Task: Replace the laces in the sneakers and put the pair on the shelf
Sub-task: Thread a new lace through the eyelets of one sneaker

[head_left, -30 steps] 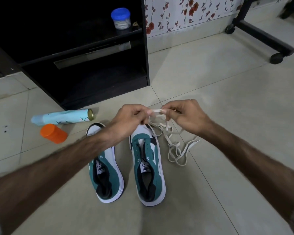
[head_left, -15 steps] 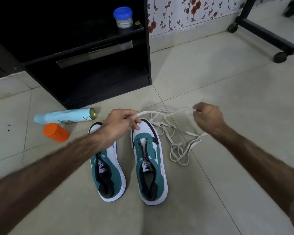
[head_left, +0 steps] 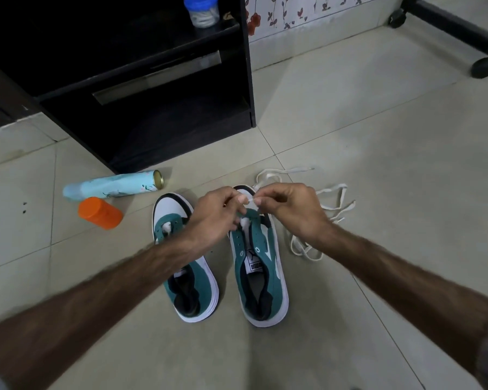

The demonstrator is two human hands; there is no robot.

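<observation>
Half a second ago our hands were spread wide with the lace stretched between them; now we have brought them back together at the centre of the frame, over the toe of the right-hand sneaker (head_left: 258, 266). Our left hand (head_left: 213, 213) and right hand (head_left: 289, 209) each pinch the white lace (head_left: 331, 209) between thumb and fingertips, almost touching one another. We judge that we have found an end and are lining it up with the lowest eyelets, so threading is only starting; both shoes show bare eyelets.

The lace is flat, woven and limp, its slack lying in loose loops on the floor to the right of centre. The sneakers are teal suede-like uppers with white toe panels and thick white soles; the left-hand sneaker (head_left: 181, 260) lies just beside its mate. The floor (head_left: 378, 136) is smooth pale tile. The black shelf unit (head_left: 248, 80) stands at upper left, hard-edged and matte.
</observation>
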